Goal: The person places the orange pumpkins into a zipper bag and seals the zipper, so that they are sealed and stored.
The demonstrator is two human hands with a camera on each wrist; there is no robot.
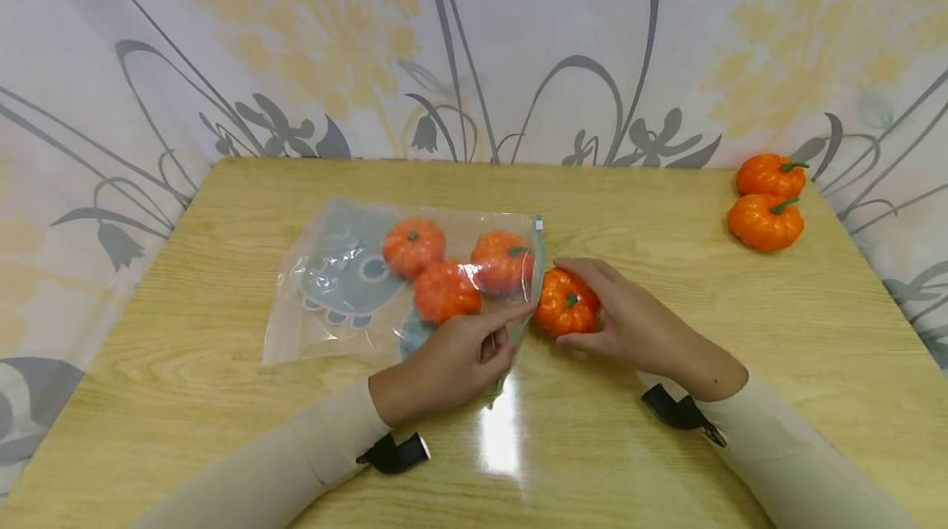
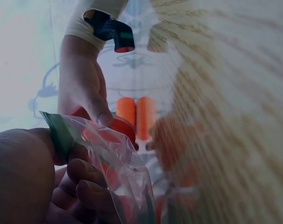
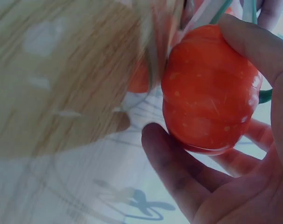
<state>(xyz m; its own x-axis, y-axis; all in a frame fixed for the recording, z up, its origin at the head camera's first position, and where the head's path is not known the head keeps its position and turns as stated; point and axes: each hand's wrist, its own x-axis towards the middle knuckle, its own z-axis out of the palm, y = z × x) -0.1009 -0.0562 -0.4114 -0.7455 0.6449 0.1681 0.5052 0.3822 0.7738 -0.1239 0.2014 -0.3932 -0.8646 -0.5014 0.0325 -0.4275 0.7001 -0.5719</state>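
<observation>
Clear plastic forms the bag (image 1: pixel 348 274), which lies flat along the worktop (image 1: pixel 666 216) with its mouth toward the right. A green strip (image 1: pixel 540 253) edges the mouth, with a white tab (image 1: pixel 539 225) at its far end. Three pumpkins (image 1: pixel 446 292) rest inside; their bulk presumably weighs the film down and limits sliding.

Left hand (image 1: pixel 452 360): clamped on the bag at the mouth. Thumb and index finger pinch the strip, as the left wrist view shows; the remaining fingers are curled beneath. This pinch likely steadies the loose edge, since thin film would otherwise sag.

Right hand (image 1: pixel 625 319): clamped on the held pumpkin (image 1: pixel 566 303), which is positioned just beside the mouth. Thumb and fingers are spread to the width of the pumpkin and curved around opposite sides; such a grip probably suits a smooth, rounded body. Contact between the held pumpkin and the strip cannot be confirmed.

Two pumpkins (image 1: pixel 765 223) stand near the far right corner of the worktop, close together and well apart from both hands
</observation>
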